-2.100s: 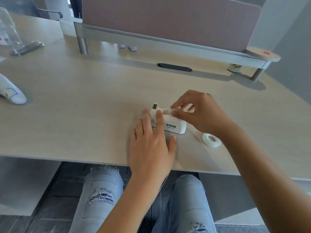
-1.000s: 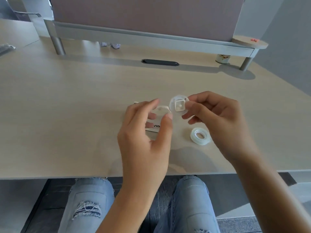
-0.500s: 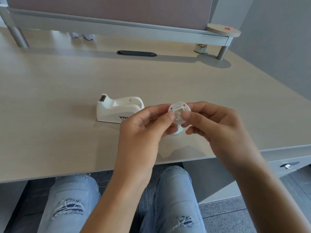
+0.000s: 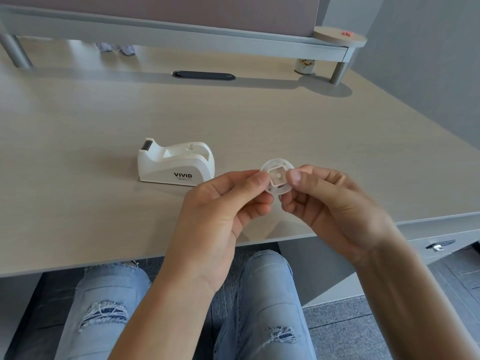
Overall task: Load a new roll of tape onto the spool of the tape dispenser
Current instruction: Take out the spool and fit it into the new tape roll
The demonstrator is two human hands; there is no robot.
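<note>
A round translucent spool (image 4: 277,175) with a square hub is held up above the desk's front edge, its flat face toward me. My left hand (image 4: 220,211) pinches its left rim and my right hand (image 4: 335,203) pinches its right rim. The white tape dispenser (image 4: 176,165), marked VIVID, stands on the desk to the left of my hands with its cradle bare. The new roll of tape is hidden behind my hands.
The wooden desk (image 4: 91,203) ends just below my hands. A raised grey shelf (image 4: 181,29) runs along the back, with a small jar (image 4: 304,65) under its right end and a black cable slot (image 4: 204,74) in front.
The spool came out of the dispenser in my right hand, then both hands took hold of it. My view swung right, so the dispenser now sits to the left.
</note>
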